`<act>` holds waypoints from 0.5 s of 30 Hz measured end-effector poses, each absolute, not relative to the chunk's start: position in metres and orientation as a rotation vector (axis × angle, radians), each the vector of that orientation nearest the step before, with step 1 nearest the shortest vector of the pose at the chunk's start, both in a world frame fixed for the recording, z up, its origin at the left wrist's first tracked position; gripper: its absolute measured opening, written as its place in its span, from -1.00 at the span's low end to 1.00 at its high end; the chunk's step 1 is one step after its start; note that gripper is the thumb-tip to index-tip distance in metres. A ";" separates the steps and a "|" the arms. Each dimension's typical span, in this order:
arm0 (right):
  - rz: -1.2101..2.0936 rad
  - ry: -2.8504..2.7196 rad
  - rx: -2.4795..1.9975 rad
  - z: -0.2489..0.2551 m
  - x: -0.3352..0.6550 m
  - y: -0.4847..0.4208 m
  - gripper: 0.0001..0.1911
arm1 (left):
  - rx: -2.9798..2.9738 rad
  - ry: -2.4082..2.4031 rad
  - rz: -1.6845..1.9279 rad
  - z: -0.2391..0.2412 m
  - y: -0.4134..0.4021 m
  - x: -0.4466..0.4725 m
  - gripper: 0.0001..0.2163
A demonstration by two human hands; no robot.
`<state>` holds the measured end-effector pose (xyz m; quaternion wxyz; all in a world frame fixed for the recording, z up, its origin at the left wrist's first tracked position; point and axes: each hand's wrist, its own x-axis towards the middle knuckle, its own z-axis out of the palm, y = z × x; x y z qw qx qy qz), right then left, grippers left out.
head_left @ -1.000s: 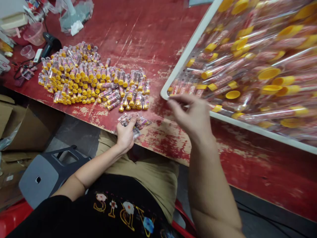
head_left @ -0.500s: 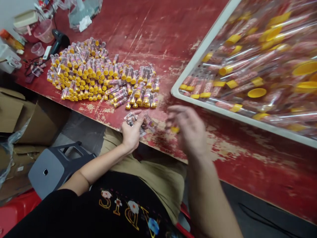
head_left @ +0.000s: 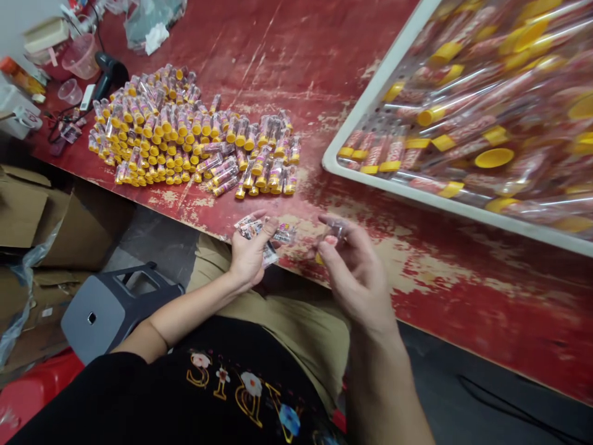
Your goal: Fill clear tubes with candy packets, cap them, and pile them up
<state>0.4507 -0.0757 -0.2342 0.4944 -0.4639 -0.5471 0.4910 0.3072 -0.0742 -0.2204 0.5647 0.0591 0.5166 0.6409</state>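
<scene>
My left hand (head_left: 250,250) is closed around a bunch of small printed clear plastic sleeves (head_left: 249,227) at the table's front edge. One sleeve (head_left: 283,233) sticks out past the thumb toward the right. My right hand (head_left: 359,266) pinches a small clear tube (head_left: 337,228) with a yellow cap between thumb and fingers, a little apart from the left hand. Part of the tube is hidden by the fingers. Beyond both hands lies a large pile of yellow-capped tubes (head_left: 162,133), which carry purple-pink printing.
A white-rimmed tray (head_left: 393,180) at the right holds several larger-looking yellow-capped tubes. A black heat-gun-like tool (head_left: 109,74), a pink plastic tub (head_left: 79,55) and bags sit at the far left. Cardboard boxes (head_left: 88,222) and a grey stool (head_left: 104,309) stand below the table's left side.
My right hand has turned, bringing the pinched tube upright into clearer sight. My left hand keeps hold of the sleeves. The view has shifted slightly.
</scene>
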 end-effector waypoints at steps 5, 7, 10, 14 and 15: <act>0.998 -1.226 -1.174 -0.230 0.457 -0.101 -0.64 | 0.104 1.165 1.408 -0.217 -0.073 0.305 -0.44; 0.928 -1.294 -1.184 -0.232 0.457 -0.105 -0.71 | 0.139 1.157 1.406 -0.216 -0.075 0.306 -0.42; 0.764 -1.514 -1.176 -0.230 0.460 -0.106 -0.76 | 0.206 1.119 1.405 -0.214 -0.077 0.306 -0.37; 0.753 -1.380 -1.205 -0.223 0.463 -0.109 -0.74 | 0.304 1.120 1.491 -0.211 -0.079 0.307 -0.34; 0.839 -1.307 -1.210 -0.222 0.463 -0.109 -0.70 | 0.323 1.139 1.514 -0.210 -0.080 0.307 -0.33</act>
